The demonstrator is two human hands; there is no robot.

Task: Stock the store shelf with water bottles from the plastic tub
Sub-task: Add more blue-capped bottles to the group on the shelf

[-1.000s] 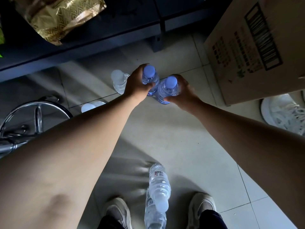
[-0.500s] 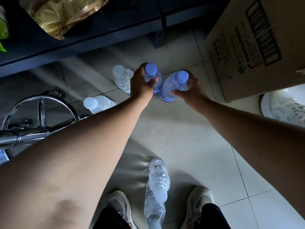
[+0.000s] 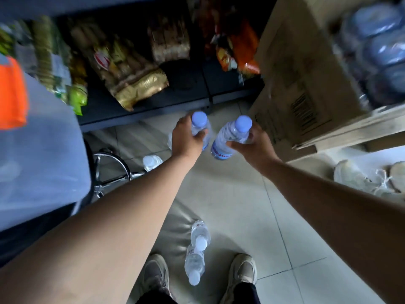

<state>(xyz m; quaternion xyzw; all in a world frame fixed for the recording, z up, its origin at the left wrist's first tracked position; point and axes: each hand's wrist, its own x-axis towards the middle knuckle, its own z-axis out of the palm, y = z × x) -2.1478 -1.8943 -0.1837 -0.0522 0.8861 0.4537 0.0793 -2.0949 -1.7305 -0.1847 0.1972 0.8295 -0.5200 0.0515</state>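
My left hand (image 3: 186,139) grips a clear water bottle with a pale blue cap (image 3: 199,121), held upright above the tiled floor. Just to its right, my right hand (image 3: 254,145) grips a second blue-capped bottle (image 3: 230,137), tilted with its cap up. Both bottles hang in front of the dark bottom store shelf (image 3: 153,106). Another bottle (image 3: 152,162) stands on the floor under my left forearm. Two more bottles (image 3: 197,249) lie between my shoes. No plastic tub is visible.
Snack bags, one gold (image 3: 140,88), fill the shelf. A cardboard box (image 3: 302,84) holding blue-wrapped bottle packs (image 3: 381,53) stands at the right. A chrome stool base (image 3: 109,172) and another person's pale sleeve (image 3: 39,150) are on the left; white shoes (image 3: 355,176) at the right.
Both hands have lifted their bottles off the floor and moved apart a little. The camera has tilted up, bringing the stocked shelf and the bottle packs into view.
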